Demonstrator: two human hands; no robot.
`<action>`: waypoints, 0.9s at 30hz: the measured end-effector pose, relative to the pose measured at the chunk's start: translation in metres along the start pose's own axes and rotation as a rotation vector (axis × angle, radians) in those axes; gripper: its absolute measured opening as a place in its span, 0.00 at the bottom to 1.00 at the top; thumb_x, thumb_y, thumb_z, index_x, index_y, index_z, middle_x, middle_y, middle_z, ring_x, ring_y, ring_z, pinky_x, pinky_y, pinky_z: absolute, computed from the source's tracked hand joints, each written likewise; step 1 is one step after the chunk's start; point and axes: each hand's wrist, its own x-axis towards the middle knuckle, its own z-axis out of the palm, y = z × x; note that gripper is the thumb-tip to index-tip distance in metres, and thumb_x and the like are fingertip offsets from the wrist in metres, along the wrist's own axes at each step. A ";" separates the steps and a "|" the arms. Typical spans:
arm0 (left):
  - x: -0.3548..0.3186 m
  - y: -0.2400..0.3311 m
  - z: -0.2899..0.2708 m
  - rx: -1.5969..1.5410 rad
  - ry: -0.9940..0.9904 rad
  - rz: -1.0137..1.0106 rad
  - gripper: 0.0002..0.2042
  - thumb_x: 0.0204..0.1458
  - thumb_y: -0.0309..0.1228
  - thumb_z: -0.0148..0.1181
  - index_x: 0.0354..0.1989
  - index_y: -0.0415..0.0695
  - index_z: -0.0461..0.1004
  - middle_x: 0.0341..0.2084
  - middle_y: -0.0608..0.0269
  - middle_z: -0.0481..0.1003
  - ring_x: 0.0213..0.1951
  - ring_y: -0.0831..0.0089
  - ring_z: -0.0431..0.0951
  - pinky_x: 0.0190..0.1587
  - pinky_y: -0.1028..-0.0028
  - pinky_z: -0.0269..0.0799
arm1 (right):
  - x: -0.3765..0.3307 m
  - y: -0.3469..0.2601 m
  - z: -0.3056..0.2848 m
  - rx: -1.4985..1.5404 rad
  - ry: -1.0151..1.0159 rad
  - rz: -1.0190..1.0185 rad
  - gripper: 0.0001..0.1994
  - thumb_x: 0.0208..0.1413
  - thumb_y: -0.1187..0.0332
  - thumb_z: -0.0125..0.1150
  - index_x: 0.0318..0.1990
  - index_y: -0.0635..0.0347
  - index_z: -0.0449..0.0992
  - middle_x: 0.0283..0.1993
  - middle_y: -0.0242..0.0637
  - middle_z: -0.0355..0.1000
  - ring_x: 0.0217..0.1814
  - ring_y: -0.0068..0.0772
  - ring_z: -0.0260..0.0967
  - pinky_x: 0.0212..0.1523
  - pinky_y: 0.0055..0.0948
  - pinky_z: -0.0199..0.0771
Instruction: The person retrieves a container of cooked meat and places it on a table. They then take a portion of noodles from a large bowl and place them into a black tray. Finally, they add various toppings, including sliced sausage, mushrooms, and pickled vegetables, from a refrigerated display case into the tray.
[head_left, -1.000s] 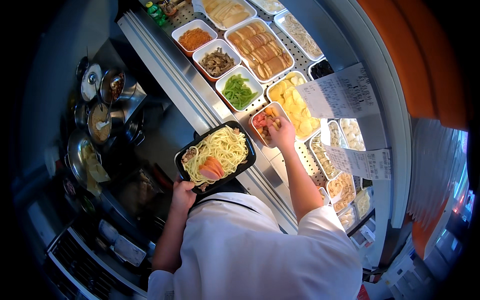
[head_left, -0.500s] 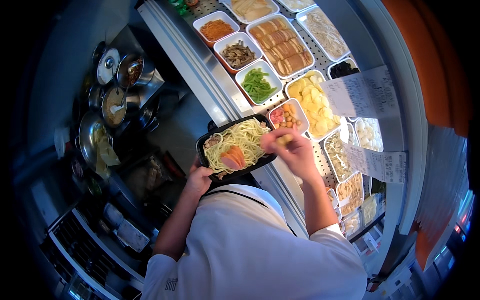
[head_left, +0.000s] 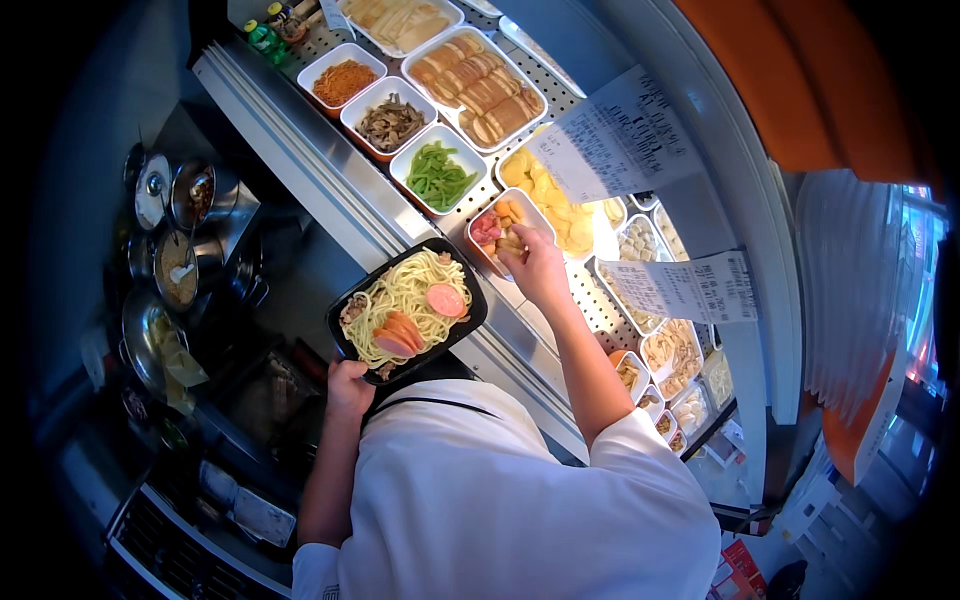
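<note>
Since a moment ago, my right hand [head_left: 535,268] has gone from above the black tray [head_left: 345,318] back to the tub of pink and orange pieces [head_left: 497,228], fingers bunching narrowly inside it; whether they are pinching anything I cannot tell. My left hand [head_left: 348,385] is gripping the tray's near edge, holding it beside the counter rail [head_left: 330,190]. Noodles [head_left: 400,295], a pink slice [head_left: 445,299] and sausage slices [head_left: 397,336] are lying in it.

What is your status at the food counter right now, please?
Left hand grips the black tray of noodles from below. Right hand reaches into the tub of mixed bits; its grip is hidden. Nothing in the way.
</note>
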 end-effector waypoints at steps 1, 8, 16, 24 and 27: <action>0.000 -0.002 -0.003 0.014 0.004 -0.002 0.42 0.40 0.26 0.54 0.72 0.40 0.59 0.66 0.53 0.69 0.67 0.55 0.70 0.69 0.56 0.68 | -0.003 0.004 0.001 -0.039 0.005 -0.021 0.18 0.54 0.69 0.73 0.51 0.62 0.80 0.47 0.48 0.78 0.35 0.40 0.80 0.39 0.36 0.80; -0.002 -0.003 0.000 -0.016 0.051 -0.004 0.40 0.39 0.24 0.52 0.70 0.38 0.62 0.65 0.52 0.70 0.66 0.56 0.71 0.69 0.57 0.68 | -0.016 0.016 -0.014 -0.035 0.085 0.003 0.10 0.56 0.70 0.72 0.42 0.63 0.82 0.42 0.44 0.80 0.28 0.34 0.79 0.32 0.32 0.79; -0.006 -0.006 0.000 -0.072 0.049 -0.012 0.38 0.39 0.21 0.52 0.69 0.39 0.65 0.63 0.54 0.72 0.66 0.58 0.72 0.69 0.60 0.68 | -0.039 0.057 -0.031 -0.174 -0.018 0.100 0.06 0.57 0.69 0.70 0.36 0.62 0.82 0.36 0.43 0.79 0.28 0.37 0.78 0.33 0.34 0.77; -0.009 -0.009 -0.001 -0.091 0.078 0.015 0.37 0.40 0.20 0.52 0.67 0.40 0.66 0.62 0.54 0.72 0.66 0.58 0.72 0.69 0.59 0.68 | -0.029 0.043 -0.025 -0.181 -0.001 0.060 0.06 0.57 0.67 0.71 0.35 0.60 0.82 0.33 0.42 0.78 0.28 0.39 0.77 0.33 0.38 0.77; -0.007 -0.009 -0.003 -0.088 0.058 0.026 0.37 0.40 0.19 0.52 0.68 0.41 0.66 0.62 0.54 0.72 0.65 0.58 0.72 0.68 0.59 0.68 | -0.021 0.033 -0.021 -0.157 -0.011 0.045 0.06 0.56 0.67 0.71 0.35 0.58 0.82 0.34 0.41 0.78 0.29 0.39 0.77 0.33 0.38 0.76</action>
